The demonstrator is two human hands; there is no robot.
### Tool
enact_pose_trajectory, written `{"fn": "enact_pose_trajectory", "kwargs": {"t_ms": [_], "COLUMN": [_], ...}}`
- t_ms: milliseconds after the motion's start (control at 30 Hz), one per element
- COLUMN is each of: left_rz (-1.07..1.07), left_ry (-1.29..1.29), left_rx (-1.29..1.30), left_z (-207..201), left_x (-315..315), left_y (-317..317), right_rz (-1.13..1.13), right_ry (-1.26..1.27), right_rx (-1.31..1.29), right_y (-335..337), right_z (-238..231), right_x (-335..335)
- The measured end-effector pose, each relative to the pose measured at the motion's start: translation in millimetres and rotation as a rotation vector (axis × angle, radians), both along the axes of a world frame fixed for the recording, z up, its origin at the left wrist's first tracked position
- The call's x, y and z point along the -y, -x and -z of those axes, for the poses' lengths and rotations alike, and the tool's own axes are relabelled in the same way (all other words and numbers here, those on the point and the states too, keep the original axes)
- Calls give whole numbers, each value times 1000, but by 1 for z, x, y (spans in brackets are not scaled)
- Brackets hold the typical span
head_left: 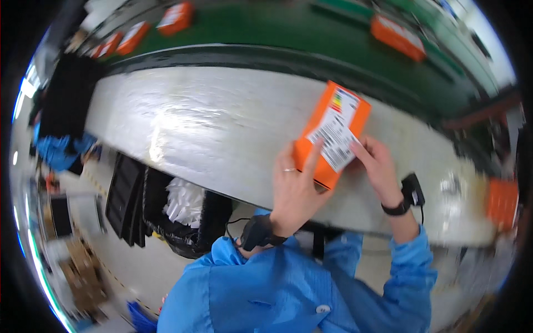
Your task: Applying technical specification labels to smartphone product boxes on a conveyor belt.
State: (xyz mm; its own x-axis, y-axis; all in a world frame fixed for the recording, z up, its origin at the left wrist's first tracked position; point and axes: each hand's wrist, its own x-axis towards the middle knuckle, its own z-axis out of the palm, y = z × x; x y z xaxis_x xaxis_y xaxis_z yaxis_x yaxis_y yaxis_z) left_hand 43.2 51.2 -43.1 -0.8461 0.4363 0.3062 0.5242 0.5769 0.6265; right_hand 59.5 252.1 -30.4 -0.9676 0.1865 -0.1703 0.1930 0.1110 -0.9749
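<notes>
While the left hand (297,194) grasps the near end of an orange box (319,119) over the pale worktop (211,111), the right hand (382,169) thumbs the box's white label (333,144), any pinch unclear

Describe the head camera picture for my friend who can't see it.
A person's left hand holds an orange box at a pale table, with the right hand by its white label. Behind, more orange boxes sit on a green surface.
</notes>
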Motion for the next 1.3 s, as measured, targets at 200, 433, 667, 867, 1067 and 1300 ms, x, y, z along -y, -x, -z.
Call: {"fn": "enact_pose_trajectory", "kwargs": {"t_ms": [200, 433, 667, 867, 1067, 1300], "left_rz": [190, 511, 414, 468, 620, 392], "left_ry": [-291, -540, -499, -404, -606, -647], "left_rx": [-31, 933, 904, 889, 864, 891], "left_z": [-28, -58, -65, -65, -63, -60], "left_x": [27, 7, 17, 20, 22, 47], "left_y": [-19, 12, 12, 12, 3, 13], "right_rz": [-189, -182, -143, -251, -400, -98], "right_ry": [-126, 2, 66, -71, 500, 337], "right_rx": [22, -111, -99, -90, 88, -86], "right_y": [-48, -59, -66, -65, -63, -71], "right_z": [-40, -71, -69, -72, -41, -50], "right_x": [-32, -1, 5, 0, 16, 44]}}
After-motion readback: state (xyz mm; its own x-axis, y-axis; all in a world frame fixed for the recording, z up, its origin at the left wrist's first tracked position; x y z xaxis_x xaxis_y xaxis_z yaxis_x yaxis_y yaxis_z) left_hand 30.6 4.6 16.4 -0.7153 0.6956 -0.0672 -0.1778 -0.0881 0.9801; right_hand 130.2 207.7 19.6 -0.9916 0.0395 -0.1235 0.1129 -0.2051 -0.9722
